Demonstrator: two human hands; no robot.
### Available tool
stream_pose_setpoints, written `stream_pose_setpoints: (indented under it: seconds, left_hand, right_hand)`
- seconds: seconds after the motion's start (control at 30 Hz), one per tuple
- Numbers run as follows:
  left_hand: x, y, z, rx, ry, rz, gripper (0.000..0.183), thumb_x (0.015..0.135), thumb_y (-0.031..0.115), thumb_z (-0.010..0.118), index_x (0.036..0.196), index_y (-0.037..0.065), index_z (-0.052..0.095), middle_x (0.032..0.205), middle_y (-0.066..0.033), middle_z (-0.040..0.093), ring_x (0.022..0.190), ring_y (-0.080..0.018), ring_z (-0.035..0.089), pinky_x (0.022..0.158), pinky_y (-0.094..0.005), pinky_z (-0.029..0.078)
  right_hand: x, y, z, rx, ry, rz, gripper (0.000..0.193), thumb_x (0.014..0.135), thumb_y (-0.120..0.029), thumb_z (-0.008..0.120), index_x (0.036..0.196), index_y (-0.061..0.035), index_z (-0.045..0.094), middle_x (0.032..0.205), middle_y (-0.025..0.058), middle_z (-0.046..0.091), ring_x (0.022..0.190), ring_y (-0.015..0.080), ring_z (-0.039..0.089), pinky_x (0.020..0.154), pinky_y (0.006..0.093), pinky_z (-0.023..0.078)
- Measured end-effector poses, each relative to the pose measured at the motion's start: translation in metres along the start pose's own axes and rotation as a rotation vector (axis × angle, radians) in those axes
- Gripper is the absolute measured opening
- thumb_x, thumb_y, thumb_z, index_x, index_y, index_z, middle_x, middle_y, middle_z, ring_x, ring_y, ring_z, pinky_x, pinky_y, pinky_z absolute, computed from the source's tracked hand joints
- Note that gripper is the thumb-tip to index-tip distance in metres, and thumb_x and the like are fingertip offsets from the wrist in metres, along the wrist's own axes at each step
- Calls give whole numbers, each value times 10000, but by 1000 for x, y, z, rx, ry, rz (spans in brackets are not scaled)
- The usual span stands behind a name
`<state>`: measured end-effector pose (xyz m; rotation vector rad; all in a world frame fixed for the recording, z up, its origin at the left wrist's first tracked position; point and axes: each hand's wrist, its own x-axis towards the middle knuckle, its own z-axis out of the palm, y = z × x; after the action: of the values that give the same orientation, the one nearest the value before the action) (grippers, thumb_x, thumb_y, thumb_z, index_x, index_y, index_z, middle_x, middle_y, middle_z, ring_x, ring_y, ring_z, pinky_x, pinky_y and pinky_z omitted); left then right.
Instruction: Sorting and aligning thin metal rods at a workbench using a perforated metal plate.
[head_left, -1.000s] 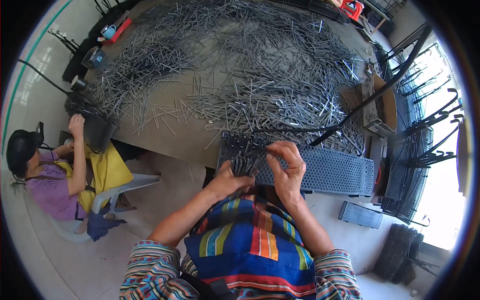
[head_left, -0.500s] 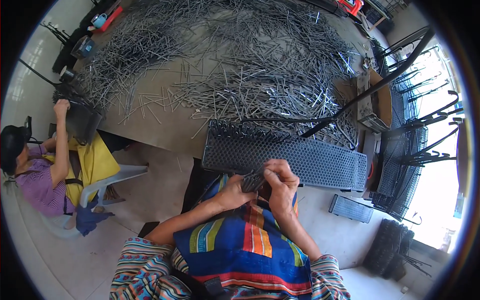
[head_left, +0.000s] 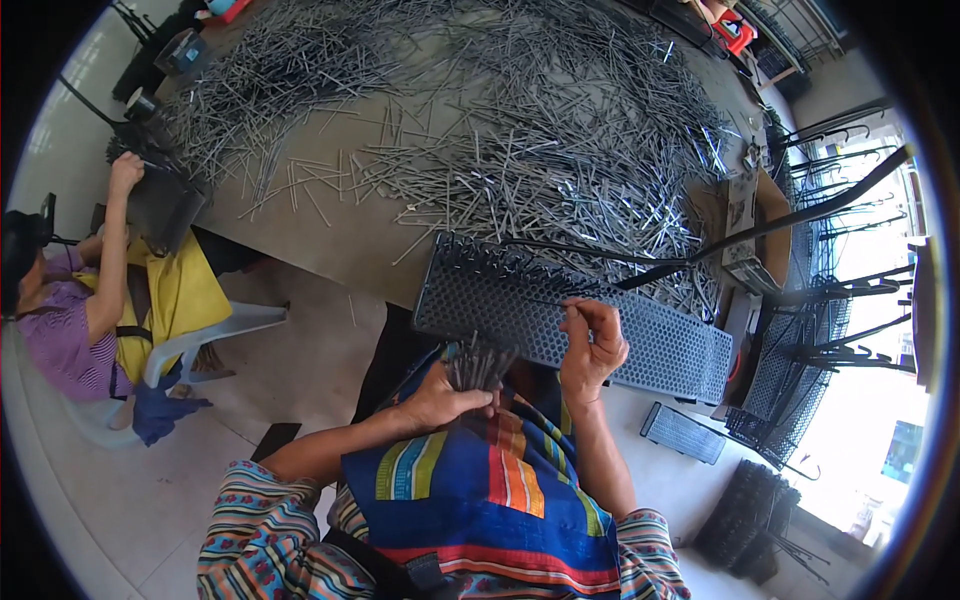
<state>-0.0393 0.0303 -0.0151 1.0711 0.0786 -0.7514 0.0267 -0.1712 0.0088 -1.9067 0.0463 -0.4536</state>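
Note:
My left hand point(head_left: 438, 402) is closed around a bundle of thin dark metal rods point(head_left: 481, 364), their ends fanning upward in front of my apron. Thumb and fingertips of my right hand point(head_left: 593, 350) pinch together over the front edge of a grey perforated metal panel point(head_left: 660, 352). A thin dark rod point(head_left: 545, 301) seems to stick out leftward from that pinch, above the panel's holes. Along the panel's far left edge sits a row of dark rods point(head_left: 490, 260), crowded together. The panel lies slanted across the table's near edge.
Loose metal rods point(head_left: 560, 170) cover much of the table point(head_left: 320, 255). A black bar point(head_left: 790, 218) rises rightward over the panel, near a cardboard box point(head_left: 772, 235). Hooked racks point(head_left: 840, 330) stand at right. At left, a co-worker in a purple top point(head_left: 75, 340) sits on a plastic chair point(head_left: 225, 335).
My right hand has moved away from the bundle, up and right over the panel. The bundle in my left hand now stands more upright and lower left. The whole view has shifted slightly.

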Motion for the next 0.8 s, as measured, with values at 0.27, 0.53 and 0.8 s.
stream_pose_setpoints:
  seconds: [0.27,0.53,0.8]
  left_hand:
    - [12,18,3,-203,233,-6,177,788,-52,672,954,-34,615,781,-108,661,655,-177,649,623,-309,542]
    - [14,16,3,-283,256,-4,175,775,-45,696,936,-43,628,783,-121,665,653,-189,655,577,-308,543]
    - [15,14,8,-292,277,27,149,785,-38,700,922,-27,643,802,-110,677,690,-187,671,567,-294,542]
  right_hand:
    - [14,6,6,-163,-21,-77,51,853,40,622,867,-5,605,828,69,692,602,76,599,553,213,481]
    - [10,9,10,-198,8,-165,67,840,63,628,850,-1,613,786,64,691,611,73,609,565,207,492]
    - [8,9,10,-163,20,-108,66,826,53,650,864,-2,652,743,34,667,606,67,597,573,201,470]
